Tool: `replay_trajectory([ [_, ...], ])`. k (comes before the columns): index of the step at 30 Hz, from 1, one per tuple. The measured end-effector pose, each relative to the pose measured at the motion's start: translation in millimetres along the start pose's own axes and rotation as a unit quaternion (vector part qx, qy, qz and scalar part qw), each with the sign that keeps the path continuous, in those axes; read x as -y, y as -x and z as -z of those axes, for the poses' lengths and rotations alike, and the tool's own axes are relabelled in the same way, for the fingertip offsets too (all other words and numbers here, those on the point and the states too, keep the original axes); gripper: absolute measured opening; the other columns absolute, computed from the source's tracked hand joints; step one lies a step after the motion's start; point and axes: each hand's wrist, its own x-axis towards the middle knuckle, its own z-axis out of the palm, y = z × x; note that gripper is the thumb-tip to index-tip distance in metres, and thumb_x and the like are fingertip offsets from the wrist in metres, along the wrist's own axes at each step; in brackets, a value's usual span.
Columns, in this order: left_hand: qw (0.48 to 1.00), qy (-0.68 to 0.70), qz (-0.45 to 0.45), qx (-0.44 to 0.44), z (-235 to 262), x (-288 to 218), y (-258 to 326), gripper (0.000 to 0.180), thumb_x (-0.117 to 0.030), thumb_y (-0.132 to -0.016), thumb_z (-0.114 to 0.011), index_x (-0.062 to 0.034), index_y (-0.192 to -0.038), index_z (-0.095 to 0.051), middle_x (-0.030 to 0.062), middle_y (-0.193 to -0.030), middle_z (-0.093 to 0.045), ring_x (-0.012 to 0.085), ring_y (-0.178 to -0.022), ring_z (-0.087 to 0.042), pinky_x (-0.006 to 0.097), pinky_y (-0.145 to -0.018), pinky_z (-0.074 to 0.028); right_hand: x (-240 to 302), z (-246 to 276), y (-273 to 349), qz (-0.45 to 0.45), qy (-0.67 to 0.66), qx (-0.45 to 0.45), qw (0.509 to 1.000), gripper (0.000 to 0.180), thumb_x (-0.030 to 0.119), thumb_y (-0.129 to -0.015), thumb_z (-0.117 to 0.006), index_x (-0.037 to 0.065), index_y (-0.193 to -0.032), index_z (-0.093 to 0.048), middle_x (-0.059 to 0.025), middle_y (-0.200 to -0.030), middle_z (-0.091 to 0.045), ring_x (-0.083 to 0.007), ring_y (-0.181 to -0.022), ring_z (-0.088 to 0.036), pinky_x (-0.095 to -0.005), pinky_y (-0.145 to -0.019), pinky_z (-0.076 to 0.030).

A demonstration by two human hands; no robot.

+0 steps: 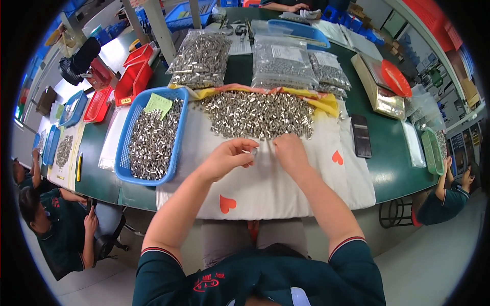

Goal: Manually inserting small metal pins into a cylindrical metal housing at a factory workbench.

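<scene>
On a white cloth [265, 196] with red hearts lies a heap of small silvery metal cylinders [260, 115]. My left hand [229, 158] is at the near side of the heap, thumb and fingers pinched on a small metal cylinder [253, 151]. A little to its right, my right hand [292, 154] is closed, back of the hand up, at the heap's near edge. Whatever its fingertips hold, if anything, I cannot make out. Left of my hands stands a blue plastic basket [120, 153] holding many similar cylinders and a yellow-green paper slip [158, 105].
Behind the heap are a rolled yellow cloth [326, 103] and bulging clear bags of metal parts [200, 57] [283, 61]. A dark phone-like object [361, 135] lies right. Red bins [133, 79] stand left, a scale with a red tray [395, 78] right. Other people sit at both sides.
</scene>
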Motion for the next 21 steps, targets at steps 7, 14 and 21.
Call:
replay_trajectory([
  [7, 0.981, 0.193, 0.022, -0.03, 9.3, 25.4, -19.8, 0.03, -0.004, -0.081, -0.057, -0.0074, -0.11, -0.053, 0.001, -0.09, -0.058, 0.0126, -0.081, -0.057, 0.025, -0.071, -0.046, 26.5, 20.1, -20.9, -0.159, -0.321, -0.047, 0.933, 0.009, 0.001, -0.073, -0.055, 0.001, -0.082, -0.058, -0.0065, -0.078, -0.057, -0.0174, -0.074, -0.055, -0.0273, -0.066, -0.044],
  [14, 0.988, 0.144, -0.014, -0.047, 12.9, 34.9, -28.0, 0.033, 0.003, -0.077, -0.059, -0.0007, -0.109, -0.052, 0.0073, -0.096, -0.059, 0.0141, -0.085, -0.058, 0.026, -0.078, -0.048, 25.5, 5.1, -10.8, -0.086, -0.509, -0.029, 0.856, 0.014, 0.0, -0.075, -0.057, 0.001, -0.088, -0.062, -0.0043, -0.081, -0.059, -0.0105, -0.071, -0.053, -0.022, -0.064, -0.043],
  [21, 0.993, 0.093, -0.023, -0.074, 10.5, 33.2, -20.4, 0.034, 0.004, -0.075, -0.061, 0.0003, -0.109, -0.053, 0.0058, -0.093, -0.06, 0.0124, -0.082, -0.059, 0.024, -0.076, -0.048, 24.6, 11.5, -10.6, -0.099, -0.498, 0.021, 0.861, 0.007, 0.004, -0.072, -0.062, 0.001, -0.079, -0.06, -0.0038, -0.077, -0.059, -0.0113, -0.067, -0.054, -0.024, -0.06, -0.044],
])
